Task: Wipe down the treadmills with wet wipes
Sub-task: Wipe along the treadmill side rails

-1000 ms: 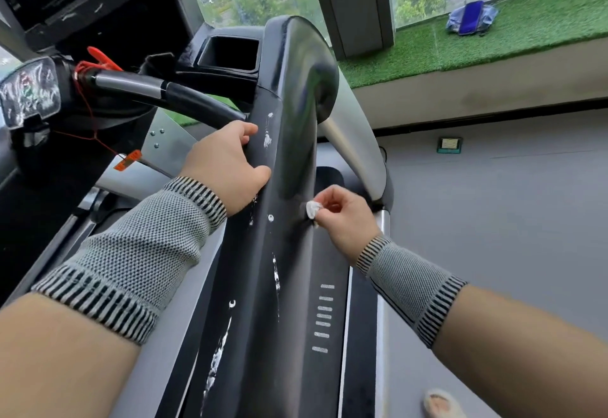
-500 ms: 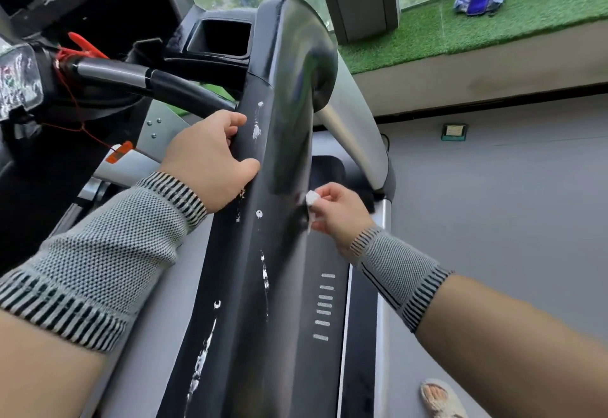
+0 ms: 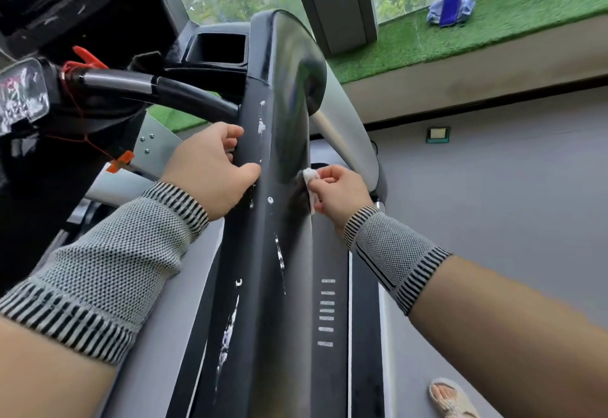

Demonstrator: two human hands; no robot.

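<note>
Here the right hand [image 3: 342, 194] pinches a small white wipe [image 3: 309, 184] between thumb and curled fingers and presses it against the right edge of the treadmill's black handrail [image 3: 263, 253]. The wipe is bunched; part of it hangs down just below the grip. The left hand [image 3: 210, 167] grips the opposite edge of the same rail, level with the right hand, thumb on the top face and fingers curled round the far side. The rail runs between the two hands, from the near bottom edge up and away to a rounded black end above them.

White streaks and spots [image 3: 227, 335] lie on the rail's top face: some above the left grip, one dot between the hands, more below toward the viewer.

Both wrists wear grey knit bands [image 3: 388, 249] with striped edges.

Left of the left hand: a black crossbar [image 3: 158, 88] with a red clip [image 3: 87, 57] and cord. Right of the right hand: grey wall, a green wall plate [image 3: 437, 134]. Above it, a turf ledge [image 3: 526, 16] with a blue object [image 3: 450, 9]. Below the right forearm, a sandalled foot [image 3: 450, 398] on the floor.
</note>
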